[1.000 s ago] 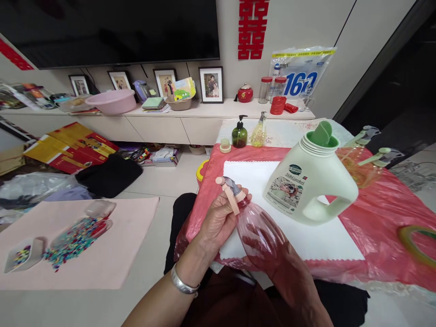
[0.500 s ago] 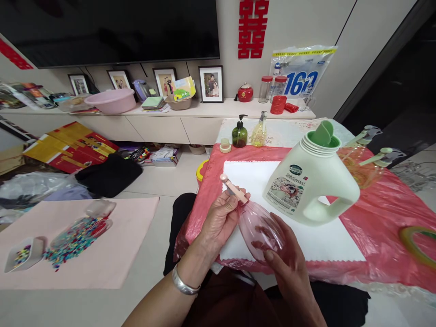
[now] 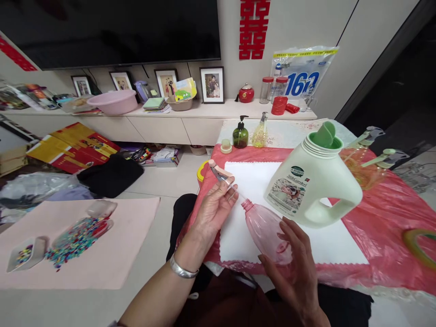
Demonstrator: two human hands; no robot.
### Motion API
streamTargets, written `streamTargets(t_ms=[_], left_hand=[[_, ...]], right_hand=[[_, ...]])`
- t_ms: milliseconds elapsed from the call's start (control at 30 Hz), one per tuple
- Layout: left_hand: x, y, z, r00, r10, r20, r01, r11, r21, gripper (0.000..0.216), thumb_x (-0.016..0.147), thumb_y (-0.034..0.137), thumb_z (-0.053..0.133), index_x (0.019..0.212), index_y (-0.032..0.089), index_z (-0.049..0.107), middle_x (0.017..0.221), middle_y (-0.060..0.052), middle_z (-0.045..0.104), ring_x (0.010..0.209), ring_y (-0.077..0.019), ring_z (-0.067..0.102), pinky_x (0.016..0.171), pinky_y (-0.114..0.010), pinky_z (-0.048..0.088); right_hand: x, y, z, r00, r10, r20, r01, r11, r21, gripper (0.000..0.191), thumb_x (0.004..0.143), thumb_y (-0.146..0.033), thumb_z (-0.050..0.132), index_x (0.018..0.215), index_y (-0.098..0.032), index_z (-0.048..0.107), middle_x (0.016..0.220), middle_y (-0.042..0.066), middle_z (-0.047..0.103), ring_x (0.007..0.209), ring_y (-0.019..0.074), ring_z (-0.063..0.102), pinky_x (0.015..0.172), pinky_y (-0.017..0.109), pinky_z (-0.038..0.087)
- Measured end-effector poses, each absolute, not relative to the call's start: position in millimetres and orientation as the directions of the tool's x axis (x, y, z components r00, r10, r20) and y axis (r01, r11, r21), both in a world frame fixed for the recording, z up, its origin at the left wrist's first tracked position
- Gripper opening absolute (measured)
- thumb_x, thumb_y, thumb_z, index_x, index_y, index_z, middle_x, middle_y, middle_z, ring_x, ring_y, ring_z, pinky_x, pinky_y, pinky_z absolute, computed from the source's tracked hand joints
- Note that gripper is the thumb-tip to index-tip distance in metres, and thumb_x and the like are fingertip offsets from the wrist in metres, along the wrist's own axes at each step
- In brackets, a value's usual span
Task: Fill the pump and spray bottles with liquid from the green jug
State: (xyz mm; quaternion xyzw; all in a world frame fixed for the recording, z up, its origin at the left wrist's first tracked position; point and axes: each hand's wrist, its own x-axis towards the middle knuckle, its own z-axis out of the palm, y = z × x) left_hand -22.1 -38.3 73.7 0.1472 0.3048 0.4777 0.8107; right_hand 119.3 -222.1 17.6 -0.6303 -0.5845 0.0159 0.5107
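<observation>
My left hand [image 3: 216,206] pinches a pale pink spray head [image 3: 221,171] just below its nozzle. From it a thin clear tube [image 3: 239,192] runs down to the open threaded neck of a see-through pink bottle [image 3: 262,227]. My right hand [image 3: 298,268] holds this bottle near its base, tilted with its neck toward my left hand. Beyond it stands a large pale green jug [image 3: 306,177] with a handle and a green spout piece in its mouth. A white mat [image 3: 238,245] lies beneath my hands and the jug.
A green pump bottle [image 3: 240,136], a yellowish spray bottle [image 3: 260,131] and a small cap [image 3: 225,146] stand at the back. Orange-tinted spray bottles [image 3: 369,177] are behind the jug; a tape roll [image 3: 413,247] lies right. Beads [image 3: 73,243] cover part of a pink mat at left.
The spray head has come off the bottle's neck and moved up and left in my left hand, exposing the tube. The bottle has shifted slightly right, and my right hand's fingers have loosened around it.
</observation>
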Motion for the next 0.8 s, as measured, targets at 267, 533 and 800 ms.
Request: streamTargets(t_ms=[267, 533, 800], left_hand=[[-16.3, 24.7, 83.2, 0.095, 0.929, -0.359, -0.831, 0.273, 0.486, 0.023, 0.097, 0.002, 0.054, 0.080, 0.012, 0.066, 0.075, -0.001, 0.071, 0.065, -0.0073, 0.067, 0.069, -0.019, 0.056], [32.5, 46.6, 51.8, 0.067, 0.916, -0.397, -0.818, 0.278, 0.503, 0.019, 0.091, 0.001, 0.064, 0.076, 0.013, 0.065, 0.077, 0.001, 0.068, 0.071, -0.0063, 0.067, 0.082, -0.020, 0.058], [62.8, 39.9, 19.9, 0.072, 0.860, -0.505, -0.720, 0.395, 0.570, 0.024, 0.088, -0.004, 0.065, 0.071, 0.013, 0.060, 0.072, 0.001, 0.063, 0.067, -0.0057, 0.064, 0.078, -0.018, 0.059]], right_hand=[[134.3, -245.6, 10.1, 0.598, 0.747, 0.291, 0.442, -0.003, -0.897, 0.069, 0.085, -0.044, 0.075, 0.147, -0.026, 0.049, 0.145, 0.012, 0.048, 0.127, 0.0303, 0.055, 0.101, 0.049, 0.055], [132.1, -249.1, 20.5, 0.657, 0.728, 0.197, 0.339, -0.052, -0.939, 0.067, 0.084, -0.051, 0.074, 0.143, -0.028, 0.051, 0.143, 0.009, 0.050, 0.133, 0.0302, 0.049, 0.112, 0.049, 0.046], [131.5, -249.6, 14.0, 0.664, 0.723, 0.190, 0.327, -0.052, -0.944, 0.067, 0.084, -0.053, 0.073, 0.142, -0.028, 0.051, 0.143, 0.009, 0.050, 0.133, 0.0309, 0.050, 0.114, 0.049, 0.042]])
